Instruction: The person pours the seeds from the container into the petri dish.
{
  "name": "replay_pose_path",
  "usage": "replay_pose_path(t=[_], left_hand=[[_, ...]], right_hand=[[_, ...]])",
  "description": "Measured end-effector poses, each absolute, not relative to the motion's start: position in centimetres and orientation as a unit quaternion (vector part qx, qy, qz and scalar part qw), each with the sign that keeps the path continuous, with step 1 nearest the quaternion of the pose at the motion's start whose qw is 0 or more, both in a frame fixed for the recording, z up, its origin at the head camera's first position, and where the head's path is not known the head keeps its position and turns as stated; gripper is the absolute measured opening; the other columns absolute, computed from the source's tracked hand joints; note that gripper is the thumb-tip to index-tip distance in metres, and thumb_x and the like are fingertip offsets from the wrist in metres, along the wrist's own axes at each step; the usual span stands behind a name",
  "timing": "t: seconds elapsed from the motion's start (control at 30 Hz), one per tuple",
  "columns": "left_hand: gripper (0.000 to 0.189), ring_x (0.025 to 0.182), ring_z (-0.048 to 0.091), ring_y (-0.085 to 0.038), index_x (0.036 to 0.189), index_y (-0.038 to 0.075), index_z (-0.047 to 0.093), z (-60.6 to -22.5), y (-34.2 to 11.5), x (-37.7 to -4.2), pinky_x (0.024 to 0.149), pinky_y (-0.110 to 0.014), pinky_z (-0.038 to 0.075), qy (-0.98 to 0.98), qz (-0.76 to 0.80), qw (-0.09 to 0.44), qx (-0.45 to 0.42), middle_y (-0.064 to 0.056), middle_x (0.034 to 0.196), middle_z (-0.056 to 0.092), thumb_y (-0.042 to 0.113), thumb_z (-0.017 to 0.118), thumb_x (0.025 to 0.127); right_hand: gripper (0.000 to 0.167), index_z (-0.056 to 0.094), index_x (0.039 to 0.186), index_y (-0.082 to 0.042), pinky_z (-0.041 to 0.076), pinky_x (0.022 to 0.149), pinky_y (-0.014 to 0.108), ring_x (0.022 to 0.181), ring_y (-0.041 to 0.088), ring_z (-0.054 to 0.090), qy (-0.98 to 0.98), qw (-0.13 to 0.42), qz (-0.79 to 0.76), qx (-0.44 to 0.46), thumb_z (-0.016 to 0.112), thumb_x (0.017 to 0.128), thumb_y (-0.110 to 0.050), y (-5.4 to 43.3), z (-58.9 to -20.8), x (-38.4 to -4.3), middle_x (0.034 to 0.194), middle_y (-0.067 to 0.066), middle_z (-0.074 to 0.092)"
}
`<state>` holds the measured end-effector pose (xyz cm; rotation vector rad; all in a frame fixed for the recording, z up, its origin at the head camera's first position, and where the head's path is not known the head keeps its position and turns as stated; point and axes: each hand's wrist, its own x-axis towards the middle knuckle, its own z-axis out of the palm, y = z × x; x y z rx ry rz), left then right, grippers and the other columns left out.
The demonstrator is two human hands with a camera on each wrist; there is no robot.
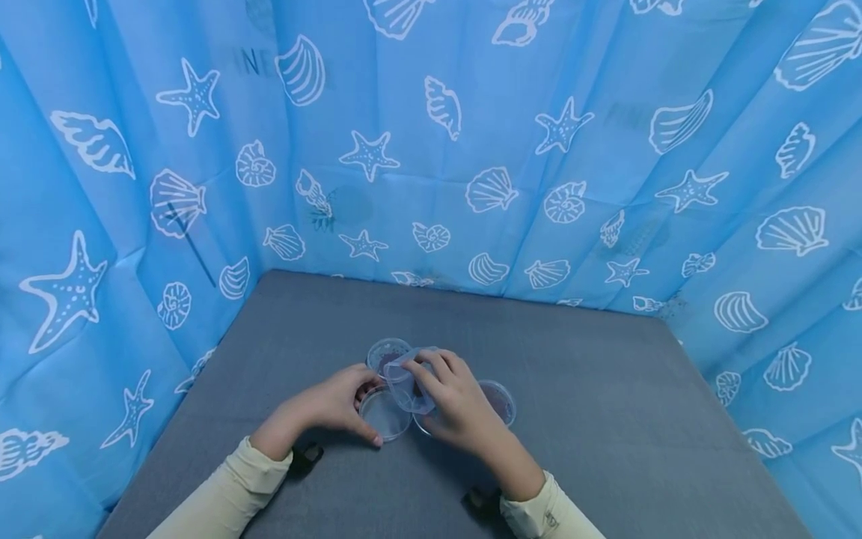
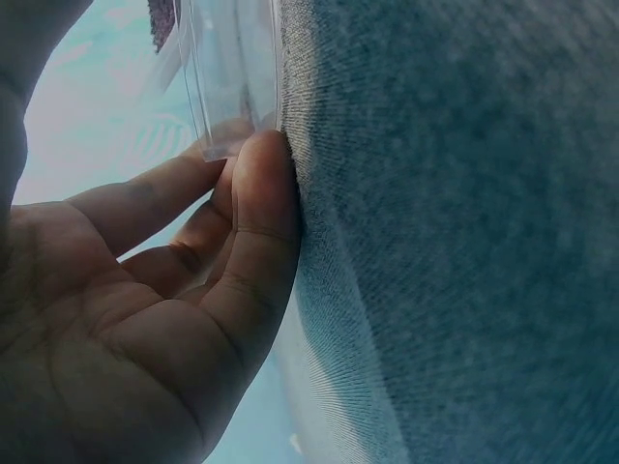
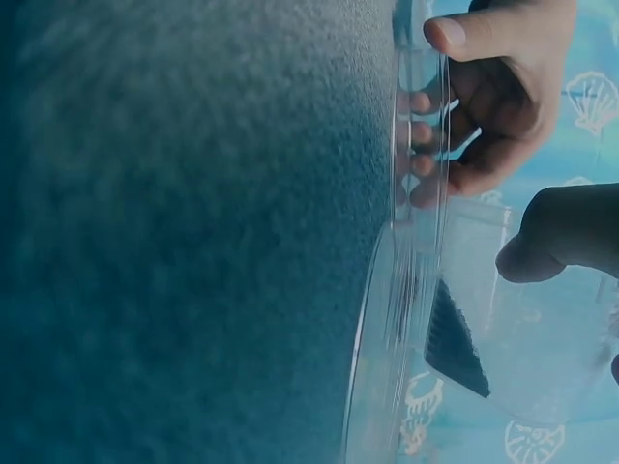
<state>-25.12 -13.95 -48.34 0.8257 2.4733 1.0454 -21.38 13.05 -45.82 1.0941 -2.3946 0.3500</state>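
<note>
My left hand (image 1: 330, 403) grips the side of a clear, shallow round dish (image 1: 387, 421) on the table, thumb in front and fingers behind. In the left wrist view, the thumb (image 2: 263, 188) lies against the dish's wall (image 2: 227, 72). My right hand (image 1: 459, 400) holds a translucent plastic cup (image 1: 402, 383) tilted over that dish. Dark grains (image 3: 455, 338) lie heaped in the cup's low corner in the right wrist view. Seen from the head, no grains show in the gripped dish.
Behind the cup sits another round dish (image 1: 381, 349) with dark purplish contents. A similar dish (image 1: 500, 401) stands to the right, partly hidden by my right hand. The grey table (image 1: 592, 434) is bordered by blue shell-print curtains (image 1: 417, 150).
</note>
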Motion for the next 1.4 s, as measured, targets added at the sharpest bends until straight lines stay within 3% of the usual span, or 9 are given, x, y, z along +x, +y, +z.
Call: replay_pose_path(t=[1.4], left_hand=[[0.086,0.097,0.055,-0.019,0.135,0.004,0.063,-48.1,-13.7,-25.1,0.079,-0.033,0.050,0.879,0.351,0.169,0.277,-0.006,0.112,0.058,0.043,0.101,0.069]], right_hand=[[0.079,0.058,0.150,-0.016,0.045,0.116,0.052,0.132,0.029,0.051,-0.849,0.281,0.081,0.440,0.085,0.077,-0.003,11.6,-46.1,-20.5,0.142,0.011,0.059]])
